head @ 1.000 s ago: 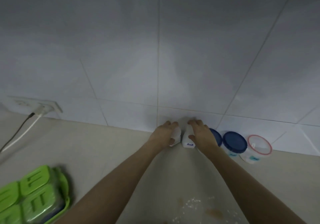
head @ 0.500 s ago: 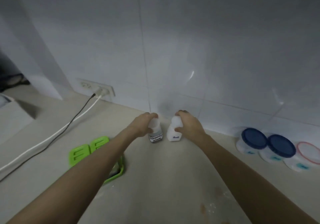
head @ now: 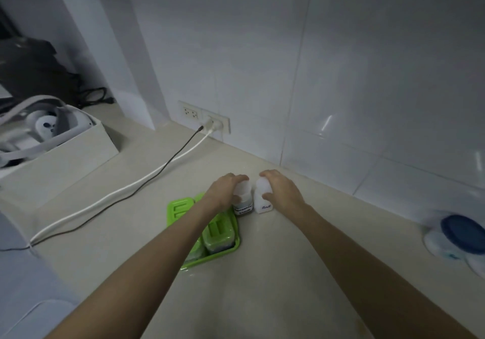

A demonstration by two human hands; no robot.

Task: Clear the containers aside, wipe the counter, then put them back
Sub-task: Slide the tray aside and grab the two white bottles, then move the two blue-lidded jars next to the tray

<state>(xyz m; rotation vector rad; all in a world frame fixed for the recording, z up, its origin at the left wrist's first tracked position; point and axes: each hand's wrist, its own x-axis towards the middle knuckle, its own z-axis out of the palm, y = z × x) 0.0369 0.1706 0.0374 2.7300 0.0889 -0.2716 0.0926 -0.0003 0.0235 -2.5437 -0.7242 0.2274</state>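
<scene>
Two small white shakers stand side by side on the beige counter (head: 275, 273), next to the green tray. My left hand (head: 225, 191) grips the top of the shaker with the dark label (head: 243, 206). My right hand (head: 282, 190) grips the top of the salt shaker (head: 263, 203). A green tray (head: 223, 253) holding green-lidded containers (head: 217, 233) lies just left of them, partly under my left forearm. A blue-lidded tub (head: 456, 236) sits at the far right edge by the wall.
A white and a dark cable (head: 147, 178) run from the wall socket (head: 214, 123) across the counter to the left. A white box (head: 65, 149) with a headset inside stands at the far left. The white tiled wall closes the back.
Both hands have carried the two shakers leftwards along the counter, away from the blue-lidded tubs, and now hold them beside the green tray. The view has swung left.
</scene>
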